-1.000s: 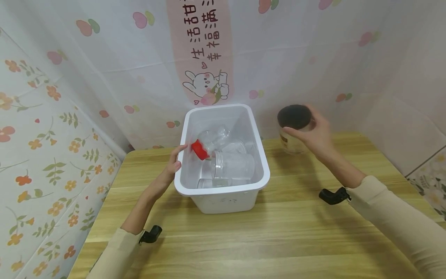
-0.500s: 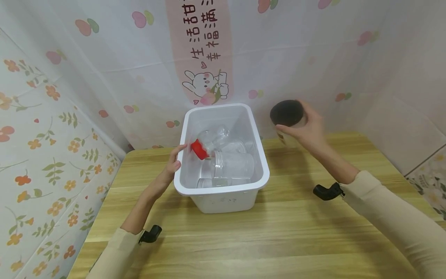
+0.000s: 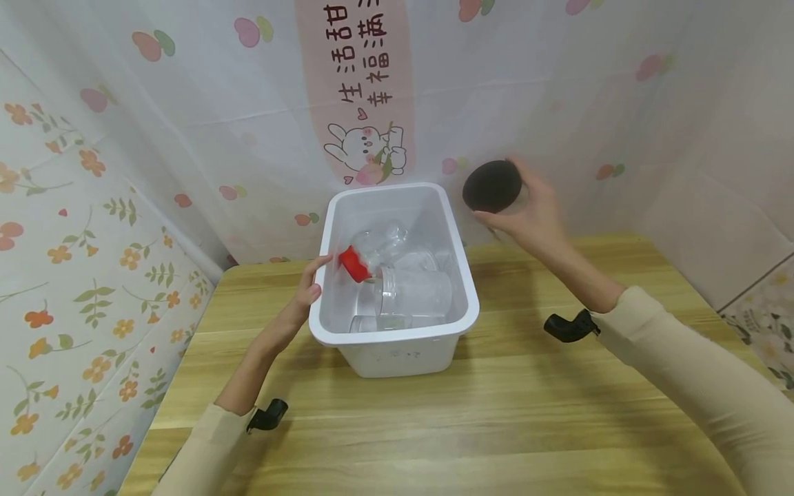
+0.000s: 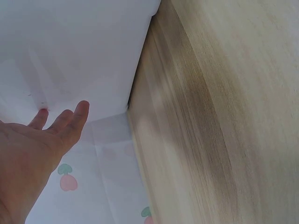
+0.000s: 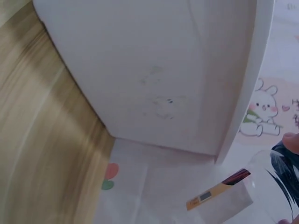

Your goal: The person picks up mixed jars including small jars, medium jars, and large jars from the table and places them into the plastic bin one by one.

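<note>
A white plastic tub stands on the wooden table. My left hand rests against its left rim, and in the left wrist view its fingers are loosely extended by the outer wall. My right hand grips a clear jar with a black lid and a brown-and-yellow label. The jar is in the air beyond the tub's right rim, lid tilted towards the tub. In the tub lie a red-capped clear bottle, a clear jar on its side and other clear containers.
The wooden tabletop reaches forward to a printed curtain just behind the tub. A flowered cloth hangs at the left, and a pale wall covering stands at the right.
My right hand has lifted the black-lidded jar up and moved it left towards the tub, tilting it on the way. The left hand and the tub have stayed in place.
</note>
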